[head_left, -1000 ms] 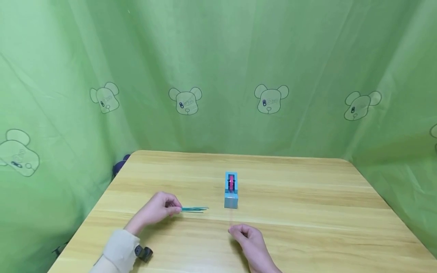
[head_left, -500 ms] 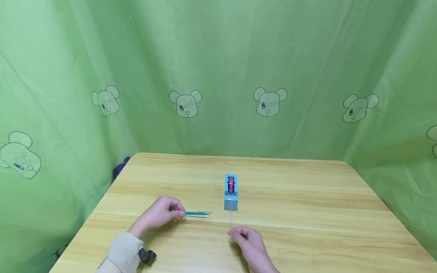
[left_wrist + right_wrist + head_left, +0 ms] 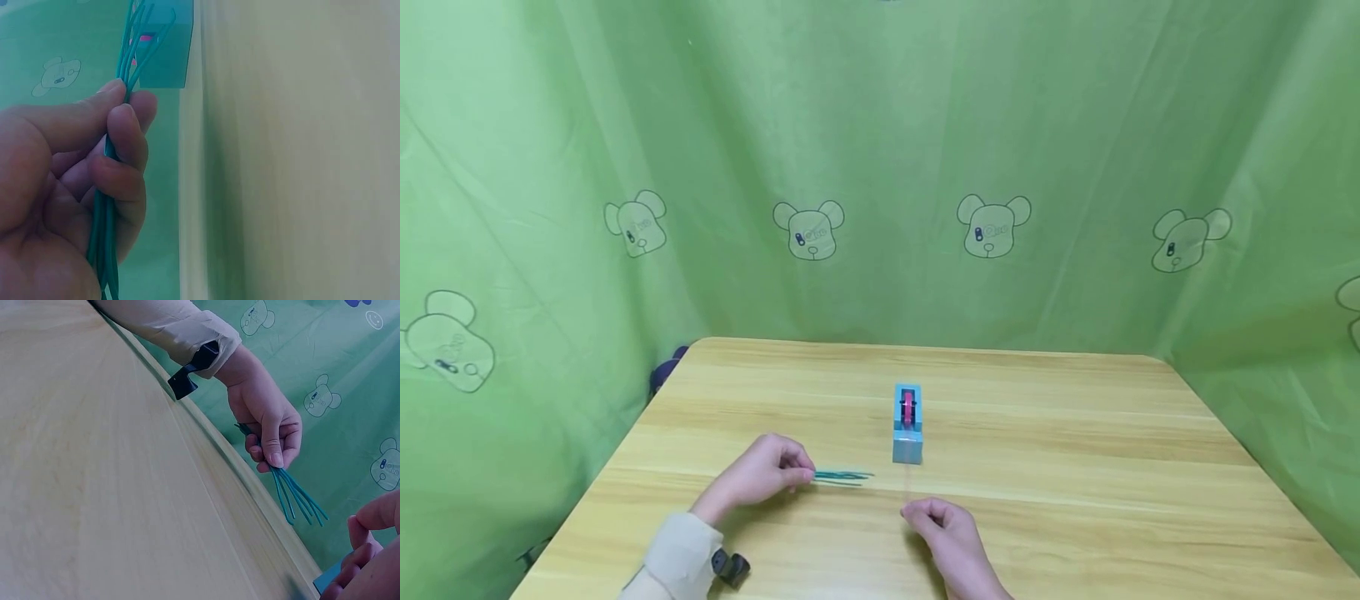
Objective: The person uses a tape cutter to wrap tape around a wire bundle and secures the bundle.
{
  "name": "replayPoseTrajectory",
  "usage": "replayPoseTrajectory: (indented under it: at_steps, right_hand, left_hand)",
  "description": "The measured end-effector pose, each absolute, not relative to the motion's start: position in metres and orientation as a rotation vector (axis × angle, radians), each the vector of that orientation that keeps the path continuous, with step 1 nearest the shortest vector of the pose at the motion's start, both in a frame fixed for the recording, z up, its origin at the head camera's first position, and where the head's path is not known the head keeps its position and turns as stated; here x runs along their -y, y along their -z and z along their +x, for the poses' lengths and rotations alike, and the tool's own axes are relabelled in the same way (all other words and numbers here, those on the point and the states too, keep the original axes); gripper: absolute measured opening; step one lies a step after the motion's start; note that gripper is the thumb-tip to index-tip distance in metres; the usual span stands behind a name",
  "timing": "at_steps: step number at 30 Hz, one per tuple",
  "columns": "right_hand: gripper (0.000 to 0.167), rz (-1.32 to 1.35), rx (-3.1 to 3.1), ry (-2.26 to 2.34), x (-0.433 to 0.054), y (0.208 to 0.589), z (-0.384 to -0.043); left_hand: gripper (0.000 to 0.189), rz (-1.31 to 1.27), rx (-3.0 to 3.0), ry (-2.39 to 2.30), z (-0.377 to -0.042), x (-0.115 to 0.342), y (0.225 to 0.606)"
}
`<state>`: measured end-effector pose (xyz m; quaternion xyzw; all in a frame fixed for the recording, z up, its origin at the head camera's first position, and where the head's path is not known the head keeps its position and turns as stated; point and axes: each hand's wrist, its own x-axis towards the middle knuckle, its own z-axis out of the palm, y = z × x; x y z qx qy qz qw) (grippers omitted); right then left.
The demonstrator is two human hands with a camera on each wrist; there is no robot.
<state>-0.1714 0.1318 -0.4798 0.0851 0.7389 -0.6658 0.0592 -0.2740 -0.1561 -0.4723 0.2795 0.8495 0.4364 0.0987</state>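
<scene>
In the head view my left hand [image 3: 762,471] grips a bundle of thin green wire-like strands [image 3: 842,477]. Their loose ends fan out to the right, left of the tape strip. The left wrist view shows thumb and fingers curled round the strands [image 3: 107,231], whose lower ends run past the palm. A light-blue tape dispenser [image 3: 907,447] with a pink core stands mid-table. From its front a clear strip of tape [image 3: 907,483] stretches toward me. My right hand [image 3: 953,537] pinches the strip's end between thumb and forefinger; its fingers [image 3: 375,515] show at the right wrist view's lower right.
The wooden table [image 3: 1075,433] extends to both sides of the dispenser. Behind and beside it hangs a green curtain [image 3: 880,108] printed with bear heads. A black camera mount [image 3: 731,568] sits on the left wrist, over the pale sleeve.
My left hand has moved a little right and nearer to me with the green strands, closer to the tape strip. The right hand stays put with the tape end. The head view has shifted slightly.
</scene>
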Motion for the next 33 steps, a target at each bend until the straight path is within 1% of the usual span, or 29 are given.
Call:
replayPoseTrajectory:
  at_steps: [14,25,33]
  right_hand:
    - [0.021,0.237,-2.259,2.013,-0.131,0.478,-0.17]
    - [0.023,0.254,-2.246,2.003,-0.132,0.479,-0.173]
    - [0.024,0.248,-2.243,2.004,-0.132,0.479,-0.172]
  left_hand:
    - [0.005,0.85,-2.512,-1.267,-0.275,0.141,0.474]
    - [0.004,0.828,-2.502,-1.256,-0.274,0.132,0.473]
    - [0.008,0.825,-2.476,-1.277,-0.272,0.122,0.473]
